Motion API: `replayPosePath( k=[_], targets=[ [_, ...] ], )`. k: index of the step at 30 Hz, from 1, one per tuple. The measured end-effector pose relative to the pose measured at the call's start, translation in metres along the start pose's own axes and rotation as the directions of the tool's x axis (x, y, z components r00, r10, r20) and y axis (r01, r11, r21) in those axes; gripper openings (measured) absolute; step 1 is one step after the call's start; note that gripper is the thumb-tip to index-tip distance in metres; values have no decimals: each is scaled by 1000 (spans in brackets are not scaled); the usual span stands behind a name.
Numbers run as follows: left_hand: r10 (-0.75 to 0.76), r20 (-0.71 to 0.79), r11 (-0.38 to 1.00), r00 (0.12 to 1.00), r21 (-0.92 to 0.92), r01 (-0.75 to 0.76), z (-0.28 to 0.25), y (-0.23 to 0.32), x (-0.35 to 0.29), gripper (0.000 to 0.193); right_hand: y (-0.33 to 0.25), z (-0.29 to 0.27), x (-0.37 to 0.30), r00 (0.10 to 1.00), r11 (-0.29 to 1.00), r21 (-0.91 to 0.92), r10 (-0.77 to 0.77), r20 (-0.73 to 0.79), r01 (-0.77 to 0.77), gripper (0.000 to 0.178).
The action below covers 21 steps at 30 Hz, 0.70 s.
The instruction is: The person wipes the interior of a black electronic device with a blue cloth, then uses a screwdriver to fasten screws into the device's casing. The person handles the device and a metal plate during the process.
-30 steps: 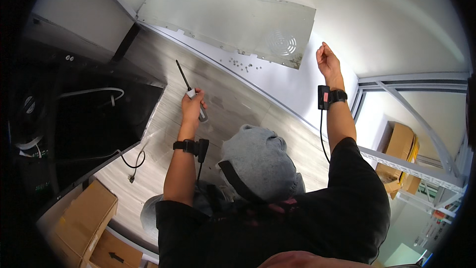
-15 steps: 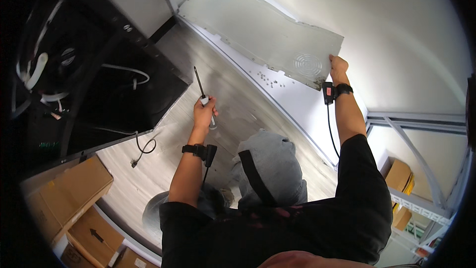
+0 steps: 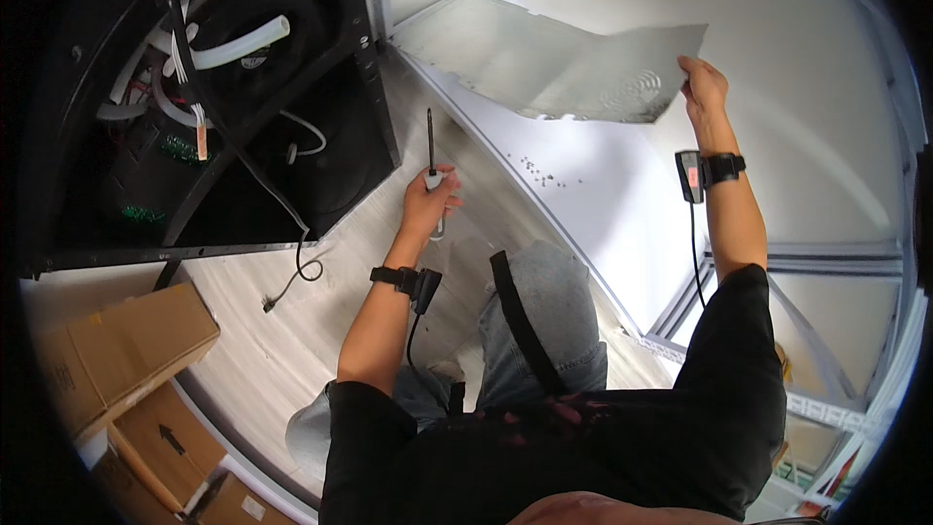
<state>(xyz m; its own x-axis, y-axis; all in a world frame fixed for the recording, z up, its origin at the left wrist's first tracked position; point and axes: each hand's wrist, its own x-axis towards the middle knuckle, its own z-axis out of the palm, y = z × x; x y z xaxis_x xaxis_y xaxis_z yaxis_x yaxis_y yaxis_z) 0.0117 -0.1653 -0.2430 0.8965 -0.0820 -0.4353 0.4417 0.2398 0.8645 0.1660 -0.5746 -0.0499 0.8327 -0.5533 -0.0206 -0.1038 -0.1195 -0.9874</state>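
My right hand [image 3: 705,89] grips the near right corner of a long, thin grey metal panel [image 3: 544,53]. That end of the panel is raised and bent, and it carries a round vent pattern of rings. Its far left end rests on a white shelf [image 3: 603,204]. In my left hand [image 3: 431,202] is a screwdriver [image 3: 431,141] with a light grey handle, its dark shaft pointing away from me. Several small screws [image 3: 544,175] lie scattered on the shelf below the panel.
On the left stands an open black appliance housing [image 3: 282,97] with wires and a white tube [image 3: 243,44]. A black power cord [image 3: 292,282] hangs from it to the wood-look floor [image 3: 243,340]. Cardboard boxes [image 3: 126,350] are stacked at lower left. A metal frame [image 3: 826,258] is at right.
My right hand has lifted the panel's right end off the shelf, so more white surface and the screws show. The view has shifted, and the screwdriver remains in my left hand.
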Motion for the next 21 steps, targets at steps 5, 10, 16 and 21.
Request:
replayPosePath(
  k=[5,10,16,21],
  targets=[
    [18,69,999,997,-41,-15,38,40,-1,56,-58,26,-34,997,999,40,-2,-74,5,15],
    [56,96,980,994,-195,-36,58,70,-4,72,-109,42,-82,992,991,119,-48,-113,62,11],
    [43,221,949,974,-313,29,70,95,-23,65,-167,27,-146,971,973,60,-215,-108,223,9],
    [60,332,978,941,-209,11,78,91,-48,63,-207,15,-197,956,963,-43,-269,-114,266,6]
  ],
)
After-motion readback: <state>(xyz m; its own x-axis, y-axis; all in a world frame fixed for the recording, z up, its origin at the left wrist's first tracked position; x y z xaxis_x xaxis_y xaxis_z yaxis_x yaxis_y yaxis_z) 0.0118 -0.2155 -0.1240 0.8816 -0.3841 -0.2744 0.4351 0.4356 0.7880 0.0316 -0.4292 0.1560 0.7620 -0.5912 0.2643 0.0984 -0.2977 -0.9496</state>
